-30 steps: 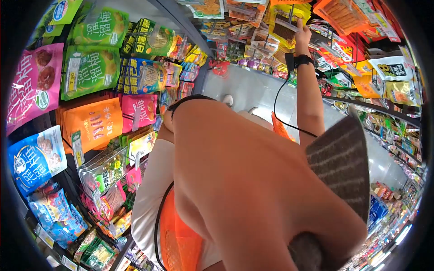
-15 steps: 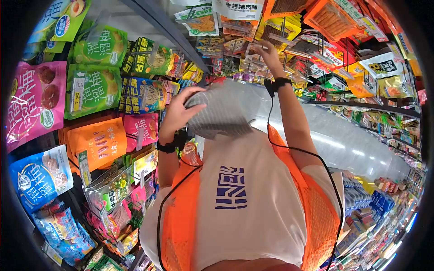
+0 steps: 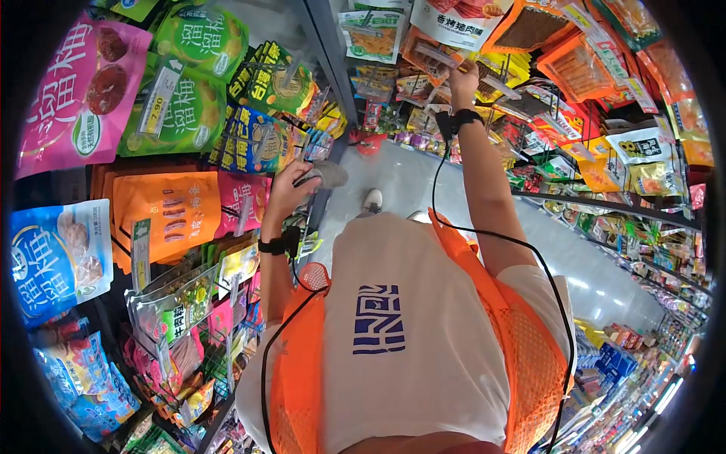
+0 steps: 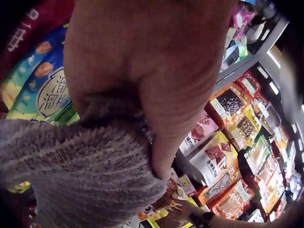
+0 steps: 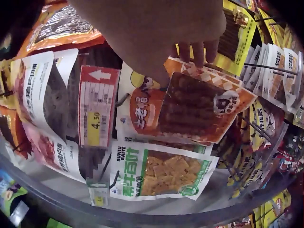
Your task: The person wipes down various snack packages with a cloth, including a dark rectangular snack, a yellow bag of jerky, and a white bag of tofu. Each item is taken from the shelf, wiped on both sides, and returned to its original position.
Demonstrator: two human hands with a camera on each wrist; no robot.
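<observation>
My left hand point(image 3: 284, 193) point(image 4: 147, 57) grips a bunched grey cloth point(image 3: 328, 175) point(image 4: 90, 171), which hangs from the fingers, ribbed and fluffy in the left wrist view. Over at the snack rack, my right hand point(image 3: 463, 85) point(image 5: 161, 33) holds the top edge of an orange-and-white packet point(image 3: 428, 57) point(image 5: 192, 107) with dark brown strips behind its window. Its fingertips show along that edge; the palm hides part of the grip. Below this packet in the right wrist view is a white-and-green packet point(image 5: 164, 172), and to its left a red-edged price tag point(image 5: 97, 107).
Hanging bags fill the left rack, among them a pink bag point(image 3: 89, 91), green bags point(image 3: 185, 106) and an orange bag point(image 3: 170, 216). A dark metal post point(image 3: 327, 57) separates the racks. Grey floor point(image 3: 401, 178) shows between them. A cable point(image 3: 484, 234) runs from my right wrist.
The cloth, spread wide and swinging before, is now bunched smaller at my left hand near the left rack. My right hand has shifted from the yellow packets to the orange-and-white one.
</observation>
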